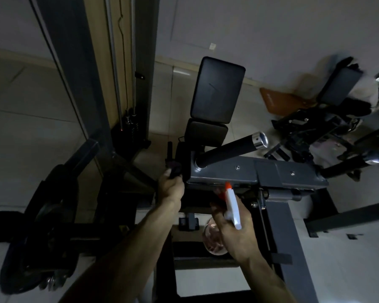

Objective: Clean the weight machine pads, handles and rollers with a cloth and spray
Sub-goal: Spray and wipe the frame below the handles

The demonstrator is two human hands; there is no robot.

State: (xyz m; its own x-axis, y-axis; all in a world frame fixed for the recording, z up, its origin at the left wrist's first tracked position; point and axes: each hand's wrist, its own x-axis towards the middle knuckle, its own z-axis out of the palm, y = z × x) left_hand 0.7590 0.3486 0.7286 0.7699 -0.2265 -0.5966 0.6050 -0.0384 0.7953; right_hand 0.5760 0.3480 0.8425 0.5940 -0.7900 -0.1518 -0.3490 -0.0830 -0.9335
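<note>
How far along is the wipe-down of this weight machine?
Done: nothing provable; the dim picture shows no wet or wiped marks. In hand: right hand grips the white spray bottle with orange nozzle, aimed toward the grey metal crossbar; left hand holds a dark bunched thing, probably the cloth, at its left end. Left, seemingly: black rectangular pads, black foam handle with chrome cap.

Head view, steeply downward, close above machine (pixel 245 171)
</note>
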